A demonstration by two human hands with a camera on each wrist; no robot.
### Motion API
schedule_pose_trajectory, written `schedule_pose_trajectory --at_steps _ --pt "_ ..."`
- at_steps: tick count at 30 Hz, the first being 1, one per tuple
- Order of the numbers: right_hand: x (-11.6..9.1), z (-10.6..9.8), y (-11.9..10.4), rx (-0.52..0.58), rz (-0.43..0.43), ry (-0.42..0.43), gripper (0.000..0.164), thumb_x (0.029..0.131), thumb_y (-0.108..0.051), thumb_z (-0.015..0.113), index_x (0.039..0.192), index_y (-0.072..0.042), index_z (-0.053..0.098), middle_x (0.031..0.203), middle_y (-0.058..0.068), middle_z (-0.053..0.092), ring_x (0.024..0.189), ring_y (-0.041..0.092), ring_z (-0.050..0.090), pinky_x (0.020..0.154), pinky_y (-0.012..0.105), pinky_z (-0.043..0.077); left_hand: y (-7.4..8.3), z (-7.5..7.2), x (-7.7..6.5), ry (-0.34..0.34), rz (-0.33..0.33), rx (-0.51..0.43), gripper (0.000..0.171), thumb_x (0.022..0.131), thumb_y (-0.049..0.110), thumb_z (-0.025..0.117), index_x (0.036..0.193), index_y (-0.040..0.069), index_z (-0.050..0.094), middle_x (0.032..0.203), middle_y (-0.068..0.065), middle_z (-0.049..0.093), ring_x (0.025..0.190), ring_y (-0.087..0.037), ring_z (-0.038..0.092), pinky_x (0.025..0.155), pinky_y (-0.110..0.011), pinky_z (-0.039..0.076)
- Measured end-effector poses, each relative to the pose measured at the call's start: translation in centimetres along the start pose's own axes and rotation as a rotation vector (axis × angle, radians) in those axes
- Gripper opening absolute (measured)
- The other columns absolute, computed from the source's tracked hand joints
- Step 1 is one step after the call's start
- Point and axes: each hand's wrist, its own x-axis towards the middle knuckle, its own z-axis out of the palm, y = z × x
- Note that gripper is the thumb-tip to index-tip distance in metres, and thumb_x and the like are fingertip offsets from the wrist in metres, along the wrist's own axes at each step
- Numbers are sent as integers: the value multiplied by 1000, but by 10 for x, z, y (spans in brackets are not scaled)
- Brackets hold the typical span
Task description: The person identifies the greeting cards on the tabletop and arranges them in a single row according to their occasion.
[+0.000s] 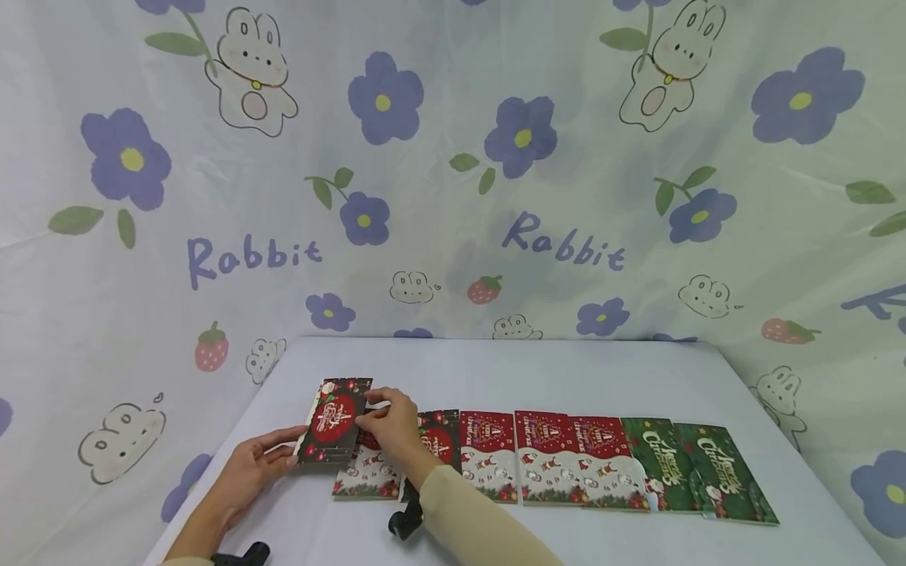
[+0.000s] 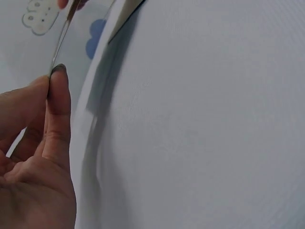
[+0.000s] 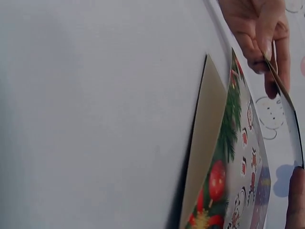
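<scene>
A dark Christmas card [image 1: 333, 440] with a red round centre is held up, tilted, at the left end of a row of cards. My left hand [image 1: 253, 470] pinches its lower left edge between thumb and fingers. At the opposite edge, my right hand [image 1: 398, 431] grips the card with its fingertips. The left wrist view shows the card [image 2: 58, 50] nearly edge-on. Partly hidden beneath the held card and right hand lies a red and white Christmas card [image 1: 366, 477]. Another dark card [image 1: 440, 440] is partly covered by the right forearm.
Rightward along the white table [image 1: 566, 377] lie more red and white cards [image 1: 488, 457], then green Christmas cards [image 1: 729, 472], some overlapping. A curtain [image 1: 439, 173] printed with rabbits and flowers hangs behind the table. Black wrist straps [image 1: 406, 520] show at both wrists.
</scene>
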Motion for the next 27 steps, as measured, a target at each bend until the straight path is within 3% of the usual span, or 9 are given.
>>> schedule_pose_trajectory --at_steps 7,13,16,22,27 --pt "-11 3 -3 -10 19 4 37 87 0 84 121 -10 74 90 3 71 74 6 66 59 23 52 2 7 7 75 -38 46 57 94 -9 70 146 -15 49 122 5 70 100 -8 69 83 -24 58" --pt "-17 9 -4 -19 25 20 38 83 3 86 117 -11 76 91 4 70 73 4 63 61 20 51 1 11 11 106 -33 48 57 94 -10 69 147 -15 48 121 9 69 99 -5 67 81 -22 57" --pt "-19 12 -3 -16 40 32 38 81 4 87 114 -11 76 88 4 69 72 4 62 62 19 52 2 12 13 127 -39 75 56 95 -10 67 147 -14 49 128 3 69 100 -4 65 83 -22 57" --pt "-23 18 -3 14 41 48 41 79 10 85 114 -9 76 82 1 67 71 3 61 59 18 50 5 16 16 170 -49 110 53 97 -11 64 147 -16 47 143 -23 61 101 -2 64 86 -20 57" --pt "-24 21 -1 32 37 85 41 77 13 84 113 -7 77 80 1 66 68 3 61 59 17 50 6 18 17 198 -61 99 52 97 -10 64 146 -17 47 134 -19 66 99 -1 64 85 -21 57"
